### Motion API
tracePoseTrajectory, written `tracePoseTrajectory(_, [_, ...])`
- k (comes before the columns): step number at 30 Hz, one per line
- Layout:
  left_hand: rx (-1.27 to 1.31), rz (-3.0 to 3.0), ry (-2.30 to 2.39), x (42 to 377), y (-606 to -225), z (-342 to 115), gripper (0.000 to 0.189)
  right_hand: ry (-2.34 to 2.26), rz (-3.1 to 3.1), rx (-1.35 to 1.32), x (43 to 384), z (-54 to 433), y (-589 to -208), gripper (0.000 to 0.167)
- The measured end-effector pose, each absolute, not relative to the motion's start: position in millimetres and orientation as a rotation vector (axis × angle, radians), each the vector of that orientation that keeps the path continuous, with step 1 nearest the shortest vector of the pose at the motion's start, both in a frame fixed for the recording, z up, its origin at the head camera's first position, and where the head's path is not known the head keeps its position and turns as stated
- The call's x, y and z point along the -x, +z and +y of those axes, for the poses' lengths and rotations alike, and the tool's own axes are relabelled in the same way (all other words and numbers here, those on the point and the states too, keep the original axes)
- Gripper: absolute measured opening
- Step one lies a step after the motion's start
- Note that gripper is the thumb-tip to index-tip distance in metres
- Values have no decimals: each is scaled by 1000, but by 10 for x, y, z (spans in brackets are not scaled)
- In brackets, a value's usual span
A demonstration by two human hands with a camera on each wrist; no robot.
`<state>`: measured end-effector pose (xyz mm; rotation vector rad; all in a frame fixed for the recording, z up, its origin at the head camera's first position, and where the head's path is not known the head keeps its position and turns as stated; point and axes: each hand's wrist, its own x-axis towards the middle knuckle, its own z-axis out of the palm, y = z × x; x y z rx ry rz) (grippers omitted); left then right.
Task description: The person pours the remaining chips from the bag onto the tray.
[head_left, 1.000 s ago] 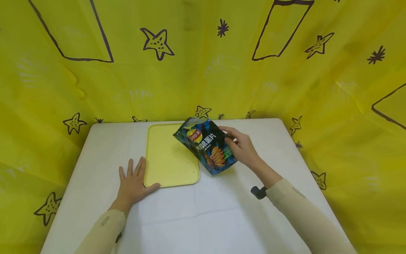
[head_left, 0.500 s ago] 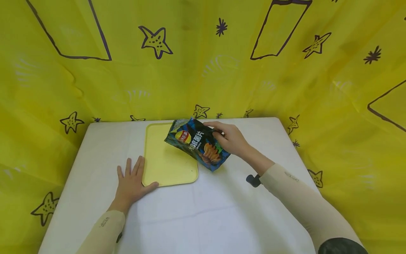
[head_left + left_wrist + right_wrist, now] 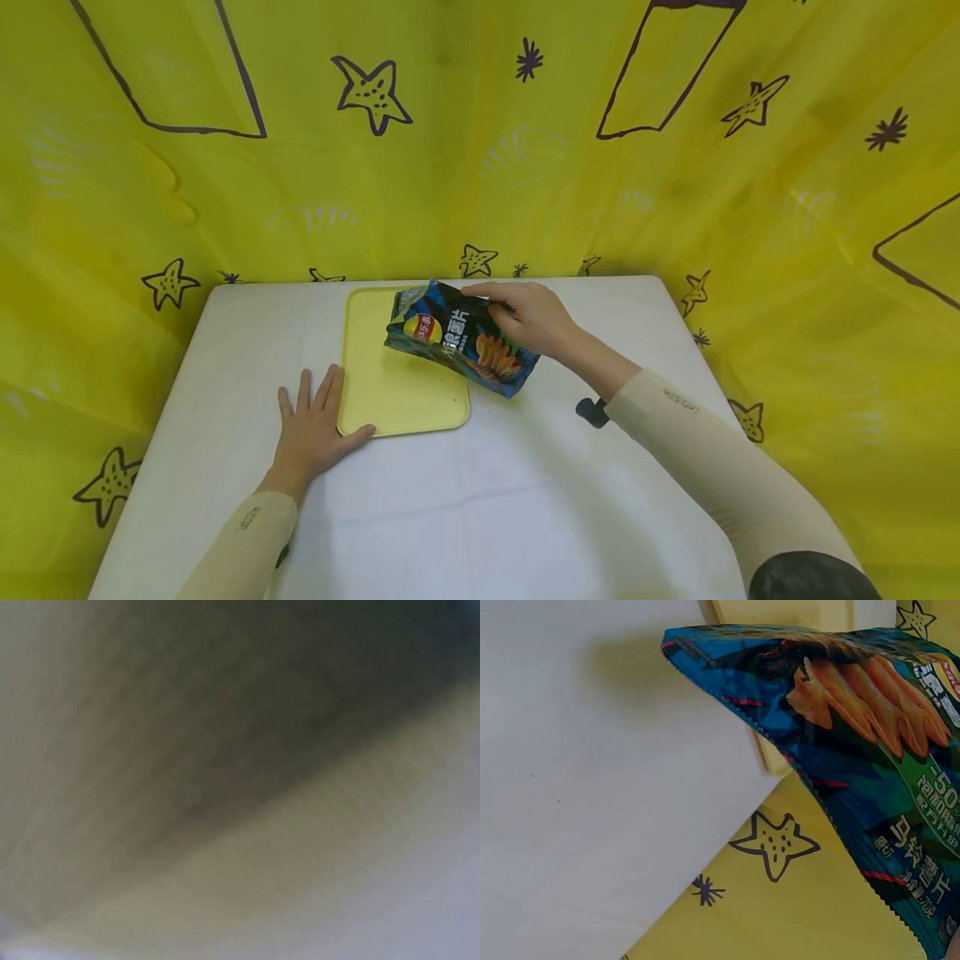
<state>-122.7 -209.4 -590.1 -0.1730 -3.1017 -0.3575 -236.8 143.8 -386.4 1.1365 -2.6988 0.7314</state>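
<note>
My right hand (image 3: 536, 321) grips a dark blue crisp packet (image 3: 457, 337) by its far long side, the thumb on the printed front. The packet is tilted, its top end pointing left over a yellow tray (image 3: 405, 408) and its bottom end past the tray's right edge. In the right wrist view the packet's printed front (image 3: 825, 735) and zigzag bottom seam show, with a sliver of the hand at the lower right corner. My left hand (image 3: 311, 437) lies with fingers spread at the tray's near left corner, thumb along the front rim. The left wrist view is only a blur.
The tray lies on a white-covered table (image 3: 465, 517) near its far edge. A yellow curtain (image 3: 435, 183) with drawn starfish hangs behind and along both sides. A small dark object (image 3: 592, 412) sticks out at the right sleeve cuff.
My right hand has carried the packet left over the tray and tipped it so its top end sits lower and farther left. My left hand has stayed at the tray's corner.
</note>
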Motion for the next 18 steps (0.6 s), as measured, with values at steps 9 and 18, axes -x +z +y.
tracePoseTrajectory(9, [176,-3083,-378,1233,-5929,-2102,115,553,-2667,-1198,2373,1339,-3796,51])
tracePoseTrajectory(18, [170,-3100,-370,1231,-5936,-2110,115,367,-2763,-1236,2394,1195,-3646,52])
